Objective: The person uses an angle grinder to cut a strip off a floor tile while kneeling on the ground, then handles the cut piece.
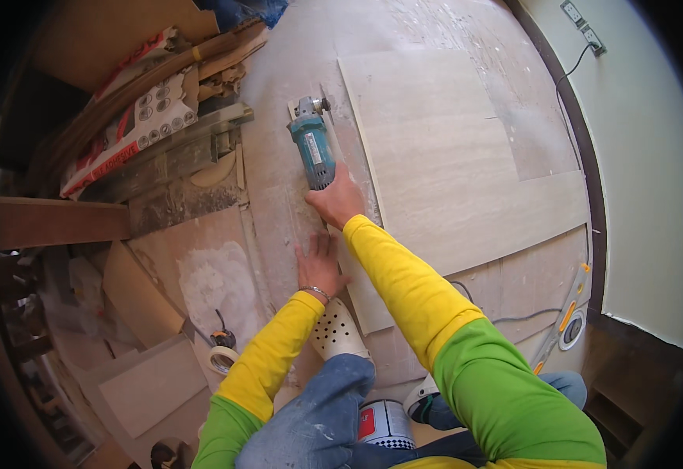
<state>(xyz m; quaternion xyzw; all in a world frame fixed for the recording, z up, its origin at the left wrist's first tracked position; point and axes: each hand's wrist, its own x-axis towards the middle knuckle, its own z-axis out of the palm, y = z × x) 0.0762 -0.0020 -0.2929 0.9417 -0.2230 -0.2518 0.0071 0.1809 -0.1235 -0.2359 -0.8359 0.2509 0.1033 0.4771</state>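
Observation:
My right hand (pixel 340 198) is wrapped round the rear body of a teal angle grinder (pixel 314 148), whose metal head points away from me. The grinder lies over a narrow tile strip (pixel 366 301) on the dusty floor, close to the left edge of a large beige tile (pixel 451 164). Nearer to me, my left hand (pixel 322 266) rests with fingers stretched out, at the strip's left side, holding nothing. A bracelet circles that wrist. Whether the grinder's disc touches the tile cannot be made out.
Torn adhesive bags (pixel 134 141) and boards are piled at the far left. A roll of tape (pixel 222 359) lies left of my knee, and a paint-style can (pixel 386 424) stands between my legs. A spirit level (pixel 562 320) lies at right. A cord runs to a wall socket (pixel 592 39).

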